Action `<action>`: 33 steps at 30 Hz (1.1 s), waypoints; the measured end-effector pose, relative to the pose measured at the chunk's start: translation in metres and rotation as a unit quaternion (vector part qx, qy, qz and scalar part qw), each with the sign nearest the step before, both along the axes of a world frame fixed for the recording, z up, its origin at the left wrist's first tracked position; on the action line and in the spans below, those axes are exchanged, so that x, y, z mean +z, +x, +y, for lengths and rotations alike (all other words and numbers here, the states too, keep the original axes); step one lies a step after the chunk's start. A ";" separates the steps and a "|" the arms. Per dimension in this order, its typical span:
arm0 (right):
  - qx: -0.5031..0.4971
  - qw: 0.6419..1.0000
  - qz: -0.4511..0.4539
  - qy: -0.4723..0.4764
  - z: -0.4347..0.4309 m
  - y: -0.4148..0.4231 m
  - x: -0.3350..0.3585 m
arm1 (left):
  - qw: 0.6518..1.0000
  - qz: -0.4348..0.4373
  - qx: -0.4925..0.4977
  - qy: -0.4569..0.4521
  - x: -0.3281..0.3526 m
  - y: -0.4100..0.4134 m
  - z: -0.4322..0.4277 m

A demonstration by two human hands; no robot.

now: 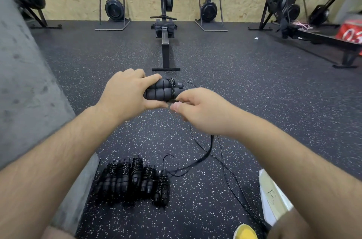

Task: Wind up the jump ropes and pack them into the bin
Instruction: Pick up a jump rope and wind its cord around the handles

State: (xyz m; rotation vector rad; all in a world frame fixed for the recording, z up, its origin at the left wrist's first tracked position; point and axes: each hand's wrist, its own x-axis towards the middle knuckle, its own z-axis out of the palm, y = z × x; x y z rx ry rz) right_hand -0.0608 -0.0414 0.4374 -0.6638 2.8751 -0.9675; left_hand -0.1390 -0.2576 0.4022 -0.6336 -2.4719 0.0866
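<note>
left hand [127, 93] gripping handles [161, 90], right hand [199, 110] pinching cord [210, 145]

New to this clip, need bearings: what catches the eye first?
At centre, the left hand grips paired foam handles while the right hand pinches the thin black cord. Below lies a row of wound jump ropes; a rowing machine stands ahead.

Wall [29, 82] left; wound ropes [133, 180] below; floor [254, 101] right open.
</note>
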 end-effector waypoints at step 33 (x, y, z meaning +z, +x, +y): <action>-0.085 0.961 -0.124 -0.233 0.002 -0.041 -0.057 | 0.976 -0.095 -0.123 0.150 0.010 0.043 0.017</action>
